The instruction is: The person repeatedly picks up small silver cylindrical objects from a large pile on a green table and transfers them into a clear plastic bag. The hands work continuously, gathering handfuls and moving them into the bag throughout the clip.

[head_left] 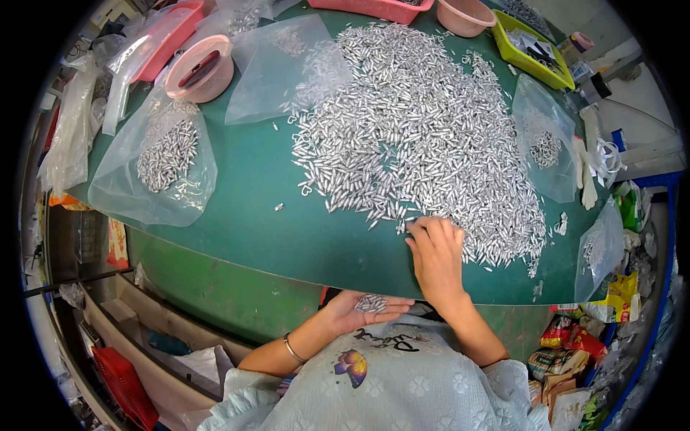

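Note:
A broad heap of small silver bullet-shaped metal pieces (431, 129) covers much of the green table (251, 172). My left hand (352, 313) lies palm up just off the table's near edge, fingers stretched out. A small pile of the silver pieces (370, 303) rests in its palm. My right hand (438, 253) reaches over the near edge of the heap, with its fingers bent down and drawn together at the pieces. What its fingertips hold, if anything, is hidden.
At the left lies a clear bag (118, 176) of silver pieces, near a pink bowl (215, 82) holding a dark red object. More bags (533, 169) lie at the right. A yellow-green basket (532, 68) stands at the far right, and a drawer (194, 366) is below left.

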`<state>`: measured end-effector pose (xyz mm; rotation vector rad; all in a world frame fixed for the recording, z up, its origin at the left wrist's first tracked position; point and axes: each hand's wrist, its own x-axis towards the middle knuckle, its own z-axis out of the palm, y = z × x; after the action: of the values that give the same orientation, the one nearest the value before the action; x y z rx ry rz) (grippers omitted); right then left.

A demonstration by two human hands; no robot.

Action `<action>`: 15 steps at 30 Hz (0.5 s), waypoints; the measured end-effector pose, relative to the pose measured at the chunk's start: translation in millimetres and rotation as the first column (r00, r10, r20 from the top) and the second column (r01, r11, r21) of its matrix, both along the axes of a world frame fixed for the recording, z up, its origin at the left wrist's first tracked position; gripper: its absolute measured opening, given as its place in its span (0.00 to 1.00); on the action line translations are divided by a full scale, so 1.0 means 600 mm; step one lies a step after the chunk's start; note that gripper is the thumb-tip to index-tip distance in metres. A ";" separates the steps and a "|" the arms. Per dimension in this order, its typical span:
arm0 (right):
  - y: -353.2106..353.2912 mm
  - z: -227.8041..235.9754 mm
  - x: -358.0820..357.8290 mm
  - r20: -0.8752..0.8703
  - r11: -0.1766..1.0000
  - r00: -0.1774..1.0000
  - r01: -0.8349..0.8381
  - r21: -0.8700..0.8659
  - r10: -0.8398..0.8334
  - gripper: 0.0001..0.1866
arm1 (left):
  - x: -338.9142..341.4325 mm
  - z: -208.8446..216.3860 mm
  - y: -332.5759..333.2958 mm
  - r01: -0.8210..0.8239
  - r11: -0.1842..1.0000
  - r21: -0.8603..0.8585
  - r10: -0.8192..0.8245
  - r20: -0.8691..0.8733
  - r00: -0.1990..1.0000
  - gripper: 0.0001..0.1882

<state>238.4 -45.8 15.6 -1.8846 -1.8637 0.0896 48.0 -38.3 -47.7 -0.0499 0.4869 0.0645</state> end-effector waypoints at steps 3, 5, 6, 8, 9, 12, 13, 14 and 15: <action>-0.007 0.006 0.011 -0.040 0.999 0.999 -0.028 -0.023 0.027 0.15 | -0.005 -0.010 -0.004 -0.013 0.999 -0.031 0.014 0.025 1.000 0.30; -0.008 0.010 0.018 -0.008 0.997 0.999 -0.050 -0.057 0.049 0.13 | 0.001 -0.005 -0.002 0.010 0.999 -0.042 -0.010 -0.001 1.000 0.31; -0.007 0.008 0.022 -0.018 0.996 0.997 -0.076 -0.048 0.075 0.12 | 0.003 -0.003 -0.001 0.023 0.999 -0.036 -0.023 0.000 1.000 0.31; -0.004 0.003 0.027 -0.040 0.992 0.991 -0.126 -0.023 0.125 0.12 | 0.007 0.002 0.004 0.051 0.999 -0.020 -0.051 -0.004 0.999 0.31; -0.005 0.004 0.026 -0.033 0.987 0.988 -0.154 -0.034 0.153 0.11 | 0.007 0.004 0.005 0.057 0.998 -0.020 -0.057 -0.006 0.998 0.32; -0.008 0.014 0.019 -0.038 0.969 0.971 -0.239 -0.068 0.237 0.11 | 0.006 0.002 0.005 0.054 0.997 -0.052 -0.054 0.007 0.999 0.32; -0.011 0.018 0.010 -0.058 0.961 0.963 -0.268 -0.074 0.264 0.11 | 0.005 -0.002 0.005 0.041 0.996 -0.082 -0.039 0.022 0.999 0.32; -0.014 0.020 0.002 -0.077 0.952 0.954 -0.297 -0.081 0.291 0.11 | 0.005 -0.002 0.006 0.028 0.993 -0.112 -0.024 0.037 0.999 0.31; -0.021 0.021 -0.005 -0.066 0.931 0.935 -0.352 -0.099 0.347 0.12 | 0.005 0.001 0.004 0.018 0.997 -0.074 -0.021 -0.050 0.999 0.31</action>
<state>235.4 -58.6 28.4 -1.5796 -2.1820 0.3586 50.8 -35.8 -46.9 -0.1161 0.5407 0.0287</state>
